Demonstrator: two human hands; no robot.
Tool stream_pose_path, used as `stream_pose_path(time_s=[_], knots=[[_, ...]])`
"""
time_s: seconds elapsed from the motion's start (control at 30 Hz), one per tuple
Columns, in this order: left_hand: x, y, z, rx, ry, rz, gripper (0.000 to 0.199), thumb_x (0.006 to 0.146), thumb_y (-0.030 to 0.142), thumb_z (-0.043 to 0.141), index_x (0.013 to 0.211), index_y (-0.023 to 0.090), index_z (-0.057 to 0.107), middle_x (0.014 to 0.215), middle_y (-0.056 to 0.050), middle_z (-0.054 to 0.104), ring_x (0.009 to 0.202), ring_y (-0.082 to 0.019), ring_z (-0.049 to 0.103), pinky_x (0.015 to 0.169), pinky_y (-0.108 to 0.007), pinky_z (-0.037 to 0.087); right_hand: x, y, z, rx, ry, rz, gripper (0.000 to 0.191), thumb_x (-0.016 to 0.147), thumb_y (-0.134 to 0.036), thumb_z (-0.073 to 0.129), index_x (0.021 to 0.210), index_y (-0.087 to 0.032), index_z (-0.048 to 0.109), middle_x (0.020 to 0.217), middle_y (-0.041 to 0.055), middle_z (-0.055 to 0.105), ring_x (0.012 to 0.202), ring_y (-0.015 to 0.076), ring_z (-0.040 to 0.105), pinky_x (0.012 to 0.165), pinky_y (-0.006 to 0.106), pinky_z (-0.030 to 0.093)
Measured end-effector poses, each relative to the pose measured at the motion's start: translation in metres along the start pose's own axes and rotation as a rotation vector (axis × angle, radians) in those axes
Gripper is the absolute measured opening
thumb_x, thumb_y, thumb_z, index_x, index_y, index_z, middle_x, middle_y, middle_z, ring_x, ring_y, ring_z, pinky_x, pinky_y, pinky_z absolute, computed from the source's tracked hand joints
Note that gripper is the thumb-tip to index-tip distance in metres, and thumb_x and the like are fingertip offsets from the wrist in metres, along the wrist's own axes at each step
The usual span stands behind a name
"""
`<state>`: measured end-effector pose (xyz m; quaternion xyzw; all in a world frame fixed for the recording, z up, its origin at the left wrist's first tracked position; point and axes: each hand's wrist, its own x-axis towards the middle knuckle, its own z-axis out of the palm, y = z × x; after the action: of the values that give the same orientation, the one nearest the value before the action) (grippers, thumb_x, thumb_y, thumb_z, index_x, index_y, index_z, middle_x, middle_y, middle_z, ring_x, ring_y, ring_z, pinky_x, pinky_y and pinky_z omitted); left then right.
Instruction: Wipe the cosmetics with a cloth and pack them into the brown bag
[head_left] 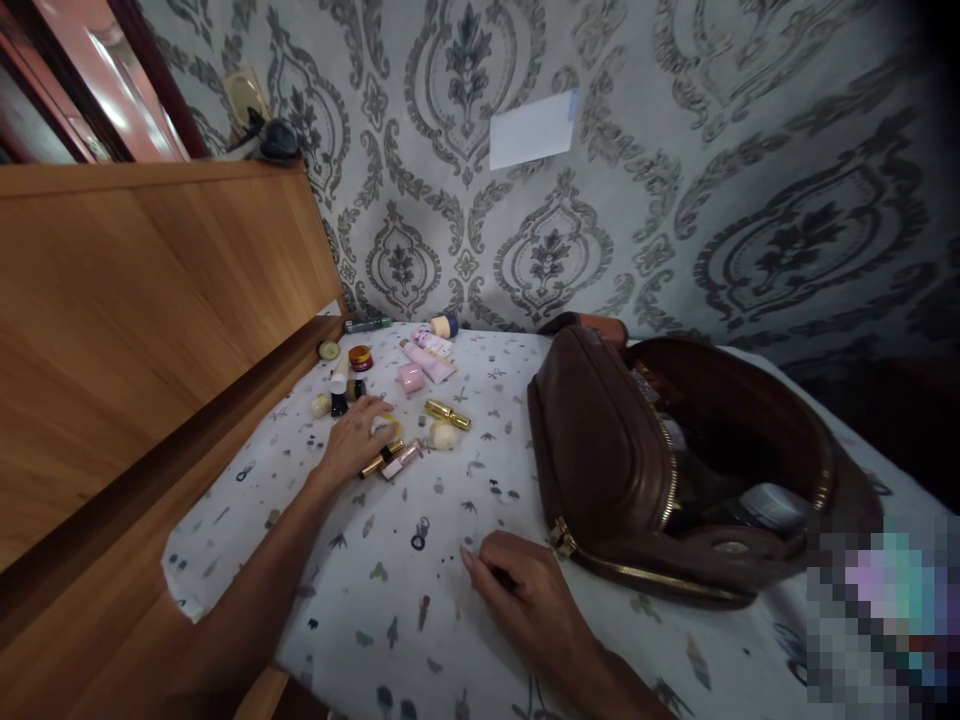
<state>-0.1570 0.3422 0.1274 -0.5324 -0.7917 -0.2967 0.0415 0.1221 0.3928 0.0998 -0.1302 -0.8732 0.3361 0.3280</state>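
Cosmetics (411,378) are spread left of the brown zippered bag (600,420), presumably for easy reach; the left hand's (355,432) grip cannot be told, the right hand (531,582) is loosely closed, apparently on nothing.

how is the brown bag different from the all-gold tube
The brown bag is far larger; the all-gold tube is small and slim. The bag is dark brown, the tube shiny gold. The bag gapes open, while the tube looks shut. Both rest on the patterned cloth.

There are two gold tubes (448,414), two pinkish tubes (427,362), one red jar (361,358), one open bag (600,430).
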Motion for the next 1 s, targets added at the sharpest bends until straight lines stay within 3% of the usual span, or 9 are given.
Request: stream_pose_path(time_s=[0.2, 0.4, 0.57, 0.7, 0.83, 1.0], knots=[[-0.001, -0.002, -0.001, 0.037, -0.053, -0.016, 0.027, 0.09, 0.03, 0.053, 0.109, 0.019, 0.069, 0.114, -0.008, 0.069, 0.107, -0.028, 0.065, 0.095, -0.041, 0.05, 0.001, -0.001, -0.001, -0.017, 0.015, -0.001, 0.043, 0.096, -0.026, 0.046, 0.059, -0.021, 0.026, 0.051, -0.0038, 0.04, 0.047, 0.0094, 0.042, 0.049, 0.022, 0.029], [0.006, -0.009, -0.006, 0.02, 0.068, -0.054, 0.032, 0.095, 0.034, 0.044, 0.112, 0.019, 0.066, 0.116, -0.007, 0.071, 0.108, -0.022, 0.065, 0.096, -0.034, 0.049, 0.001, 0.0, -0.001, -0.022, 0.02, -0.017, 0.043, 0.096, -0.026, 0.047, 0.058, -0.02, 0.028, 0.051, -0.0036, 0.042, 0.047, 0.0091, 0.044, 0.049, 0.021, 0.03], [0.014, -0.034, -0.033, 0.094, 0.262, -0.238, 0.035, 0.092, 0.026, 0.036, 0.11, 0.017, 0.064, 0.096, -0.008, 0.072, 0.087, -0.022, 0.066, 0.08, -0.033, 0.051, 0.0, 0.001, -0.001, -0.01, 0.026, -0.018, 0.043, 0.096, -0.026, 0.047, 0.057, -0.02, 0.028, 0.051, -0.0042, 0.04, 0.046, 0.0089, 0.041, 0.048, 0.021, 0.03], [0.016, -0.056, -0.058, 0.2, 0.344, -0.396, 0.035, 0.092, 0.031, 0.037, 0.109, 0.018, 0.065, 0.095, -0.01, 0.07, 0.092, -0.026, 0.065, 0.084, -0.037, 0.05, 0.0, 0.0, -0.001, 0.004, 0.02, 0.005, 0.044, 0.095, -0.026, 0.047, 0.056, -0.021, 0.029, 0.051, -0.0041, 0.04, 0.047, 0.0092, 0.04, 0.048, 0.022, 0.029], [0.013, -0.064, -0.063, 0.291, 0.277, -0.498, 0.038, 0.087, 0.045, 0.052, 0.112, 0.02, 0.067, 0.093, -0.012, 0.071, 0.095, -0.033, 0.066, 0.085, -0.044, 0.049, 0.001, -0.002, -0.002, 0.011, 0.001, 0.022, 0.043, 0.096, -0.028, 0.045, 0.056, -0.021, 0.028, 0.051, -0.0037, 0.04, 0.047, 0.0096, 0.041, 0.048, 0.022, 0.03], [0.006, -0.057, -0.052, 0.343, 0.147, -0.501, 0.046, 0.086, 0.051, 0.055, 0.119, 0.02, 0.064, 0.116, -0.015, 0.068, 0.105, -0.035, 0.064, 0.087, -0.046, 0.049, 0.001, -0.002, -0.003, 0.03, -0.018, 0.049, 0.043, 0.095, -0.029, 0.045, 0.057, -0.022, 0.026, 0.052, -0.0037, 0.037, 0.048, 0.0102, 0.039, 0.048, 0.024, 0.029]])
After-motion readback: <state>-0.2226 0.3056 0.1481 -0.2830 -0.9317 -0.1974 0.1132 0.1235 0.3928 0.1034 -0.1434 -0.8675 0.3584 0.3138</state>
